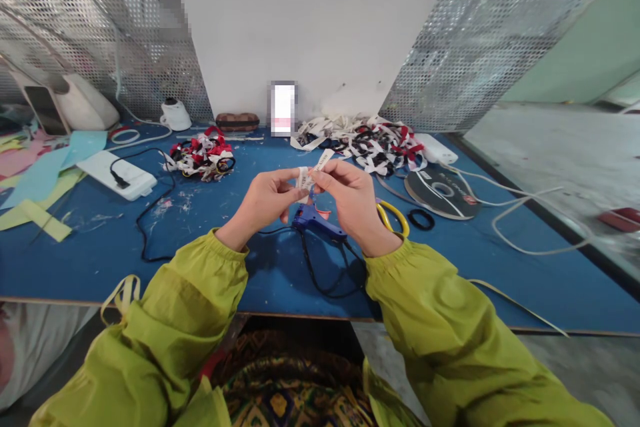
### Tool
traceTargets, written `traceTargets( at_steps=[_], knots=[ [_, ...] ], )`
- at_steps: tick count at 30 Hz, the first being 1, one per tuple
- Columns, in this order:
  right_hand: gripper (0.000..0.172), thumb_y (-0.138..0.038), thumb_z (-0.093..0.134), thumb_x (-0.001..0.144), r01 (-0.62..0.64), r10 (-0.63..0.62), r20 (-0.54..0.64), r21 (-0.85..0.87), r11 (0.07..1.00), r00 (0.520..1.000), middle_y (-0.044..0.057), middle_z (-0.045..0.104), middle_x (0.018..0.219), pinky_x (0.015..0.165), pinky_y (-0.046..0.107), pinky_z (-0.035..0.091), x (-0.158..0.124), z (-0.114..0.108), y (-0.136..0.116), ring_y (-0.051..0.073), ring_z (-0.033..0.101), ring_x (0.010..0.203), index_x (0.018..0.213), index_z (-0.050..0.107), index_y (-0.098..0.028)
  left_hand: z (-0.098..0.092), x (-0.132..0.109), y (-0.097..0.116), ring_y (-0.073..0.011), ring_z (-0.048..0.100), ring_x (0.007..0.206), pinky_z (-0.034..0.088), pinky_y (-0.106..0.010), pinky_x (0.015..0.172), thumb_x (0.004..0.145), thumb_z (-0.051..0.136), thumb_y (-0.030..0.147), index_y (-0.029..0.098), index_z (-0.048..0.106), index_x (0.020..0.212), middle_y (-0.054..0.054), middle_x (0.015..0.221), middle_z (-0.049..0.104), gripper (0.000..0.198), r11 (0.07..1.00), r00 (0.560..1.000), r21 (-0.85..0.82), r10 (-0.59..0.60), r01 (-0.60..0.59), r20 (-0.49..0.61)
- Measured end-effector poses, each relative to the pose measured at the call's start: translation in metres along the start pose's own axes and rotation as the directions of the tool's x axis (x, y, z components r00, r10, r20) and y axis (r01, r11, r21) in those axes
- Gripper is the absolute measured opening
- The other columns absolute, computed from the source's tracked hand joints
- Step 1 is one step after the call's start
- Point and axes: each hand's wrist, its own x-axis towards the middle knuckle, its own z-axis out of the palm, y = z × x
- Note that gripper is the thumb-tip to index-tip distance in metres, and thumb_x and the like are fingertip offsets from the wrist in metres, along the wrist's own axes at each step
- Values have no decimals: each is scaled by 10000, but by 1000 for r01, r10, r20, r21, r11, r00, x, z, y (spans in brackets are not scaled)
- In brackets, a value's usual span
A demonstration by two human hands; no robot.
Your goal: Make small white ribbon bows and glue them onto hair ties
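Both my hands meet over the middle of the blue table, pinching a white printed ribbon (323,160). My left hand (267,199) grips its folded left part between thumb and fingers. The thumb and index finger of my right hand (350,197) close on it just beside, with one ribbon end sticking up. Below my hands lies a blue glue gun (319,222) with a black cord, its front partly hidden. Yellow-handled scissors (395,217) lie by my right wrist, next to a black hair tie (421,219).
A large heap of ribbon-tied bands (370,140) lies at the back, a smaller pile (203,155) left of it. A lit phone (283,107) leans on the white board. A white power strip (117,174), coloured paper and a black disc (443,192) with cables flank the sides.
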Motion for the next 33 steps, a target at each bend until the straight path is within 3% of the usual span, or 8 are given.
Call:
traceTargets(
  at_steps=[11, 15, 19, 21, 23, 26, 29, 33],
  knots=[
    [180, -327, 691, 764, 34, -34, 12, 52, 998, 999, -36, 559, 604, 557, 258, 467, -1, 0, 0, 115, 518, 576, 659, 599, -214, 1, 0, 3, -48, 465, 300, 354, -169, 324, 765, 684, 229, 117, 655, 1201, -31, 658, 725, 452, 995, 999, -93, -30, 26, -42],
    [368, -442, 644, 809, 64, -70, 50, 115, 991, 996, -31, 482, 498, 497, 250, 372, -3, -3, 0, 94, 429, 482, 551, 559, -194, -1, 1, 5, -44, 495, 323, 376, -165, 344, 786, 669, 247, 122, 578, 1296, -44, 731, 746, 533, 976, 997, -215, -52, 37, -65],
    [642, -671, 329, 882, 71, -85, 80, 155, 985, 993, -30, 341, 431, 425, 274, 323, -2, -5, 1, 105, 352, 397, 493, 546, -209, -3, 1, 6, -41, 491, 324, 384, -173, 349, 769, 693, 260, 111, 555, 1316, -84, 800, 761, 583, 958, 997, -283, -67, 51, -48],
    [491, -570, 431, 890, 101, -99, -28, 87, 991, 995, -29, 416, 489, 480, 275, 396, 2, -6, 5, 115, 435, 453, 600, 605, -214, -3, 0, 6, -43, 485, 318, 386, -177, 345, 739, 723, 267, 105, 580, 1290, -89, 787, 760, 592, 953, 997, -298, -66, 53, -33],
    [139, -359, 636, 796, 102, -107, -108, -44, 994, 988, -4, 605, 716, 641, 292, 487, 6, -8, 11, 143, 585, 672, 839, 664, -230, -3, 0, 5, -42, 481, 317, 390, -175, 343, 723, 737, 278, 112, 602, 1268, -88, 779, 760, 585, 951, 998, -303, -55, 54, 3],
    [431, -198, 674, 696, 90, -93, -9, -158, 983, 996, 46, 655, 1137, 874, 376, 488, 10, -8, 16, 199, 614, 1014, 1120, 628, -263, -2, -2, 5, -48, 489, 319, 402, -175, 343, 716, 741, 275, 120, 610, 1263, -87, 770, 761, 583, 951, 995, -300, -45, 69, 88],
    [275, -164, 615, 726, 113, -99, 81, -188, 976, 992, 37, 709, 1018, 879, 386, 486, 9, -7, 15, 196, 639, 946, 978, 702, -234, -2, -2, 6, -59, 507, 318, 404, -179, 345, 724, 733, 268, 113, 622, 1244, -92, 764, 759, 554, 950, 986, -297, -50, 95, 158],
    [160, -144, 585, 750, 95, -111, -93, -167, 981, 989, 9, 721, 782, 775, 354, 519, 7, -5, 12, 177, 658, 774, 801, 722, -210, -3, -2, 7, -62, 542, 339, 396, -178, 355, 778, 691, 302, 130, 640, 1222, -71, 792, 749, 479, 950, 994, -308, -23, 56, 110]
  ],
)
